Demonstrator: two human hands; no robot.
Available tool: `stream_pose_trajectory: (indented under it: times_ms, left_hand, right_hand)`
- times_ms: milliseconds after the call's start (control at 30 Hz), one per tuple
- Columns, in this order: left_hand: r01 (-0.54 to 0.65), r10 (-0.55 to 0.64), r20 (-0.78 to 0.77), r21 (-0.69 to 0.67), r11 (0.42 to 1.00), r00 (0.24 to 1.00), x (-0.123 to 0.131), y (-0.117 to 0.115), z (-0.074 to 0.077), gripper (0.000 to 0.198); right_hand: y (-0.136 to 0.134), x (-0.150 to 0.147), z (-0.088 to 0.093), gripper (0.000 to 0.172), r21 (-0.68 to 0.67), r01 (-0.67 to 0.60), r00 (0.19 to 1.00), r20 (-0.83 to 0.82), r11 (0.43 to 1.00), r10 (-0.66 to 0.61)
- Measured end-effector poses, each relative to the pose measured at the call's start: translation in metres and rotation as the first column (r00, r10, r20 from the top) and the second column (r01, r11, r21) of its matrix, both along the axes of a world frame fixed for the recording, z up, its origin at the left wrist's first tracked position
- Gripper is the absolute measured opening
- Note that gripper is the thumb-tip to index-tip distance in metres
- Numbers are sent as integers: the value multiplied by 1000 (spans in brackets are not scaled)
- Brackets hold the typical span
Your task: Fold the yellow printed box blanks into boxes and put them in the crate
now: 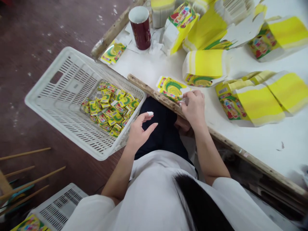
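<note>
right hand (194,107) has its fingertips at one end of a flat yellow carton (171,86) on the table (264,144) — can't tell if it's pinched — left hand (140,131) hangs fingers apart near the white basket (57,127)

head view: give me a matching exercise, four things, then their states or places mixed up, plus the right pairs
Things
1. left hand
2. right hand
3. mug
4. white basket

States or places
A. dark red, standing on the table
B. small yellow packs inside
C. empty, held open
D. at one end of a flat yellow carton

Pairs: 1-C, 2-D, 3-A, 4-B
</note>
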State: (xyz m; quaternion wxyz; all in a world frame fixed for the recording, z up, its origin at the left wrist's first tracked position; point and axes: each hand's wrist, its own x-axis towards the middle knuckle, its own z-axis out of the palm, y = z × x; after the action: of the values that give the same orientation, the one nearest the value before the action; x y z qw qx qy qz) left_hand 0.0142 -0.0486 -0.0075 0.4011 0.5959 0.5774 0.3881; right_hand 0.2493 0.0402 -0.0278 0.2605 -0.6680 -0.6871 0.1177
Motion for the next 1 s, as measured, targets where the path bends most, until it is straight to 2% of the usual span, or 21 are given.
stream_pose_trajectory:
  times_ms: [133, 233, 333, 500, 633, 700, 767, 800, 867, 933, 967, 1000]
  left_hand:
    - [21, -21, 19, -21, 1000, 1000, 4, 0, -1, 37]
    - [28, -27, 29, -30, 999, 999, 6, 1, 0, 38]
    - [32, -30, 39, -33, 999, 999, 7, 2, 0, 38]
    - [37, -34, 55, -50, 998, 998, 7, 0, 1, 39]
    - [44, -35, 104, -88, 995, 994, 8, -3, -2, 39]
    - [72, -45, 209, -121, 990, 977, 11, -3, -5, 50]
    - [73, -14, 428, -121, 990, 904, 17, 0, -7, 67]
    - [41, 25, 556, -105, 994, 831, 22, 3, -6, 72]
    - [-71, 100, 745, -70, 995, 659, 33, 9, 0, 72]
    - [-190, 151, 828, -56, 980, 539, 42, 15, 11, 66]
    - [-236, 169, 847, -53, 970, 504, 46, 18, 17, 65]
    - [-276, 188, 859, -58, 960, 476, 48, 21, 23, 64]
  right_hand:
    - [4, 3, 2, 24, -13, 19, 999, -38, 1000, -20]
    - [12, 2, 5, 23, -62, 63, 998, -7, 996, -63]
    - [18, 0, 7, 20, -106, 50, 999, 10, 993, -49]
    - [20, -8, 9, 25, -112, 57, 998, 15, 992, -56]
    - [12, -11, 17, 26, -104, 69, 990, -116, 992, -81]
    - [3, -11, 27, 24, -58, 92, 970, -218, 994, -103]
    - [-9, -14, 38, 22, -23, 71, 949, -307, 997, -74]
    - [-17, -17, 43, 21, -24, 9, 938, -346, 1000, -17]
    - [-34, -28, 51, 18, -63, -229, 878, -445, 971, 178]
    - [-53, -43, 53, 17, -90, -503, 719, -595, 860, 358]
    - [-62, -52, 52, 15, -87, -567, 642, -669, 819, 373]
    - [-70, -59, 51, 13, -71, -583, 587, -726, 809, 360]
